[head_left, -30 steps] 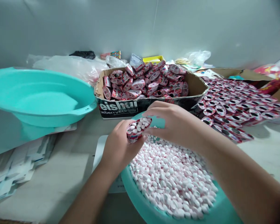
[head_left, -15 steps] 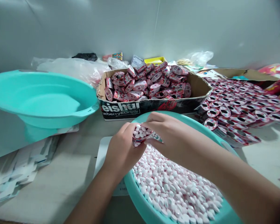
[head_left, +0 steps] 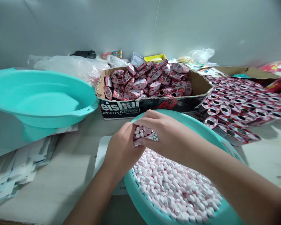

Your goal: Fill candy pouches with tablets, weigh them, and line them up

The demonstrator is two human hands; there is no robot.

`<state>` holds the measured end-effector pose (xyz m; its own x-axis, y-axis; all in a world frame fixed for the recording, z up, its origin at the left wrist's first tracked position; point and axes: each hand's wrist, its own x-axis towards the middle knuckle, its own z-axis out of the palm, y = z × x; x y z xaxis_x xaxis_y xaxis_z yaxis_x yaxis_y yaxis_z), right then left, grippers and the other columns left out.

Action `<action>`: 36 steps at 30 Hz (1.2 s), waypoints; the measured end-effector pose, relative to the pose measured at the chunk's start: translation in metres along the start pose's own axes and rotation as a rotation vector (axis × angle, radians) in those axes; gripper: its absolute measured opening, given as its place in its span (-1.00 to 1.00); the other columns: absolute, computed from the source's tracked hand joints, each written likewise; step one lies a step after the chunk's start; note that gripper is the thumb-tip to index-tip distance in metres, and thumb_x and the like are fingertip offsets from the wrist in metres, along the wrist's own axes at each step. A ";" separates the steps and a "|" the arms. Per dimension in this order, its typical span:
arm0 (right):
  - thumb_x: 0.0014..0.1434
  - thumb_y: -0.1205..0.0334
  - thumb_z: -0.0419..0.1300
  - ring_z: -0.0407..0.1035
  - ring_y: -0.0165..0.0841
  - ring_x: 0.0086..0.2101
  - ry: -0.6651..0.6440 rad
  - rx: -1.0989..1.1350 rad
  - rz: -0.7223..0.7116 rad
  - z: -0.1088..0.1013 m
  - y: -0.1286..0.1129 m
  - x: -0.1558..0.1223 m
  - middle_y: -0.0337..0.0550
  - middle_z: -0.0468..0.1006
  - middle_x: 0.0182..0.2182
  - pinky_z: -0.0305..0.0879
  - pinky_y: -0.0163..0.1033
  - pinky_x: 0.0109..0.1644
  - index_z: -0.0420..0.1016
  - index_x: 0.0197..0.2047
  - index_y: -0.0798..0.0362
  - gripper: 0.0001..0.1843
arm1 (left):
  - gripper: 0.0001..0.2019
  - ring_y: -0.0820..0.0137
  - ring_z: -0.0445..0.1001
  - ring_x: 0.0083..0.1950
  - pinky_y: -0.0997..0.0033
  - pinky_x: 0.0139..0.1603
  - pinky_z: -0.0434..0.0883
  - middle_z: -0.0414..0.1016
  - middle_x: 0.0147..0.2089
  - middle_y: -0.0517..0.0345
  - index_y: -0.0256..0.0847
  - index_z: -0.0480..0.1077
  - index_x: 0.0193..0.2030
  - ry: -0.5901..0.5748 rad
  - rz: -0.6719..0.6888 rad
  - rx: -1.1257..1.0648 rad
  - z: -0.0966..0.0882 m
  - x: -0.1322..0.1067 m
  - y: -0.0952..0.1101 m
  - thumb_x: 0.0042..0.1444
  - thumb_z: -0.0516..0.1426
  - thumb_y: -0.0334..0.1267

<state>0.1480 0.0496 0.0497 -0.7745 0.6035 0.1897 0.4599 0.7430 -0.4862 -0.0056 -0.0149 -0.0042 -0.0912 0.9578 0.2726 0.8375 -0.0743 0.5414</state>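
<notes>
My left hand (head_left: pixel 121 150) grips a small red-and-white printed candy box (head_left: pixel 144 135), its open top showing white and pink candies. My right hand (head_left: pixel 165 134) is closed on the same box from the right, fingers folding its flap over the opening. Both hands hover above the far rim of a teal basin (head_left: pixel 201 128) heaped with small pink and white candies (head_left: pixel 175 184).
A cardboard carton (head_left: pixel 152 104) of filled candy boxes sits just behind the hands. Rows of empty printed boxes (head_left: pixel 239 106) lie at the right. A second teal basin (head_left: pixel 42 97), empty, stands at the left over flat white papers (head_left: pixel 21 165). Plastic bags (head_left: pixel 70 65) line the wall.
The box has been lowered slightly toward the basin and my right fingers have closed over its opening, covering more of the candies. The camera view has shifted a little.
</notes>
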 end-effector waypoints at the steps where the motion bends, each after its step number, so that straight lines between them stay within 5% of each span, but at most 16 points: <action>1: 0.17 0.36 0.24 0.40 -0.30 -0.17 0.000 0.004 -0.004 0.000 0.000 0.000 -0.09 0.48 -0.11 0.31 -0.24 -0.10 0.56 -0.02 0.00 -0.71 | -0.89 0.36 0.37 -0.36 0.42 -0.45 0.14 0.42 -0.28 0.16 -0.12 0.32 -0.23 -0.002 0.002 -0.010 0.000 0.000 0.000 0.08 0.14 -0.33; 6: 0.21 0.36 0.23 0.40 -0.36 -0.19 -0.040 0.083 -0.035 -0.010 0.000 -0.001 -0.14 0.48 -0.17 0.30 -0.29 -0.12 0.61 -0.21 -0.02 -0.86 | -0.95 0.39 0.35 -0.36 0.41 -0.42 0.15 0.39 -0.31 0.18 -0.14 0.30 -0.32 0.003 0.025 -0.021 -0.001 0.000 -0.001 0.10 0.14 -0.33; 18: 0.18 0.46 0.21 0.41 -0.42 -0.26 -0.046 0.121 -0.125 -0.017 0.007 -0.001 -0.18 0.52 -0.24 0.28 -0.36 -0.19 0.62 -0.22 0.02 -0.80 | -0.94 0.37 0.40 -0.22 0.41 -0.30 0.22 0.42 -0.24 0.17 -0.16 0.41 -0.26 -0.027 0.063 -0.143 -0.004 0.003 0.000 0.11 0.16 -0.36; 23: 0.18 0.31 0.28 0.43 -0.40 -0.27 -0.160 0.152 -0.169 -0.032 0.014 -0.005 -0.18 0.56 -0.26 0.31 -0.31 -0.18 0.61 -0.28 0.02 -0.94 | -0.84 0.40 0.43 -0.20 0.43 -0.27 0.24 0.43 -0.20 0.23 -0.07 0.50 -0.15 -0.034 0.021 -0.178 -0.004 0.002 0.000 0.11 0.21 -0.31; 29: 0.23 0.06 0.27 0.44 -0.33 -0.18 -0.103 0.143 -0.121 -0.034 0.021 -0.003 -0.11 0.56 -0.16 0.32 -0.27 -0.12 0.60 -0.11 0.02 -0.75 | -0.76 0.35 0.45 -0.14 0.41 -0.20 0.27 0.45 -0.15 0.19 -0.09 0.49 -0.05 -0.014 0.040 -0.177 -0.003 0.002 -0.002 0.13 0.20 -0.30; 36: 0.18 0.30 0.26 0.39 -0.38 -0.20 -0.099 0.011 -0.117 -0.017 0.009 -0.004 -0.18 0.51 -0.18 0.26 -0.30 -0.17 0.56 -0.12 -0.01 -0.83 | -0.87 0.37 0.39 -0.24 0.41 -0.32 0.18 0.40 -0.24 0.23 -0.09 0.45 -0.22 -0.016 0.001 -0.123 -0.003 0.002 0.001 0.08 0.19 -0.36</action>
<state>0.1627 0.0587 0.0591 -0.8618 0.4810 0.1612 0.3593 0.8031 -0.4754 -0.0067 -0.0136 -0.0012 -0.0812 0.9619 0.2609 0.7650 -0.1077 0.6350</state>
